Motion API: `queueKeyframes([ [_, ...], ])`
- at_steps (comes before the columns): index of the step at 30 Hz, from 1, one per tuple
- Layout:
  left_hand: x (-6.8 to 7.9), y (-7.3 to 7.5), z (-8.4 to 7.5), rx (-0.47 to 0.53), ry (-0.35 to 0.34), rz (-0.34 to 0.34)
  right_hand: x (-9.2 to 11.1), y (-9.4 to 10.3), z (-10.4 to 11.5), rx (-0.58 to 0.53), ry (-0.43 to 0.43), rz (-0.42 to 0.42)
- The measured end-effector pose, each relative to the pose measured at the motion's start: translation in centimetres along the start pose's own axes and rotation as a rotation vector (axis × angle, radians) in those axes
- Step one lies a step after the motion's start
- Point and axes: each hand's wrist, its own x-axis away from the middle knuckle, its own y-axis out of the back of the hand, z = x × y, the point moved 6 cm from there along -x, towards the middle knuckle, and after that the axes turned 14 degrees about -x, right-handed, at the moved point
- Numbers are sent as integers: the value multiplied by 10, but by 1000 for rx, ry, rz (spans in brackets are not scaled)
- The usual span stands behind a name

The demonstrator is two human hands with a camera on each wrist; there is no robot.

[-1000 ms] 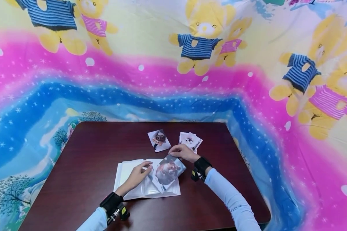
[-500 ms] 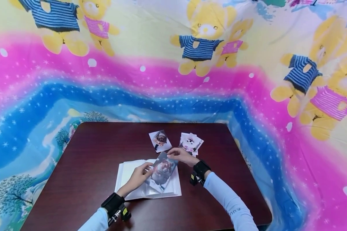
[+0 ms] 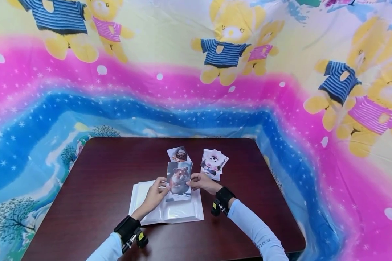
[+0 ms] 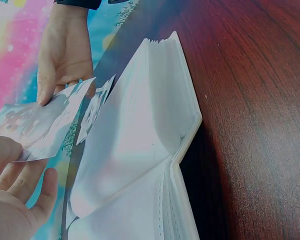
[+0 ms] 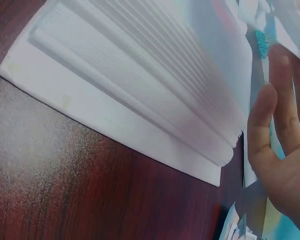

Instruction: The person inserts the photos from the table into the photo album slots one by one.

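A photo print of a hamster [image 3: 179, 177] is upright in the head view, above the open white photo album [image 3: 179, 214]. My left hand [image 3: 155, 197] pinches its left edge, thumb on the front. At the opposite edge my right hand [image 3: 209, 183] pinches it likewise. The left wrist view shows the print [image 4: 45, 125] tilted between both hands, apart from the album's pages [image 4: 122, 125]. Those pages are blank white sleeves. From the right wrist, the album's thick stack of page edges [image 5: 140, 75] appears beside my right hand's fingers [image 5: 282, 110].
Behind the held print lies another photo [image 3: 176, 154] of a figure in headgear, partly covered by it. Several overlapping photos [image 3: 213, 161] rest to the right of that. All are on the dark red-brown wooden table [image 3: 111, 163], with a bear-patterned cloth [image 3: 170, 98] hanging around it.
The hamster print has turned from slanted to upright and moved up, away from the album pages. My right hand has shifted from its upper corner to its right edge; the left now pinches the left edge.
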Motion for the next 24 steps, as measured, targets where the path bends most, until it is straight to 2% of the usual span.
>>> queueKeyframes([
  [6, 4, -4, 6, -37, 0, 21, -1, 6, 7, 12, 54, -66],
  [10, 11, -11, 14, -170, -25, 50, -2, 14, 14, 12, 64, -143],
  [13, 17, -15, 17, -327, -76, 11, -6, 21, 19, 19, 85, -213],
  [16, 21, -18, 12, -481, -203, -50, -10, 25, 29, 36, 121, -275],
  [20, 20, -25, 3, -651, -477, -77, -19, 28, 33, 54, 152, -341],
  [22, 15, -27, 2, -695, -593, -53, -24, 26, 33, 49, 152, -371],
  [24, 10, -30, 2, -737, -658, -9, -29, 26, 30, 47, 148, -410],
])
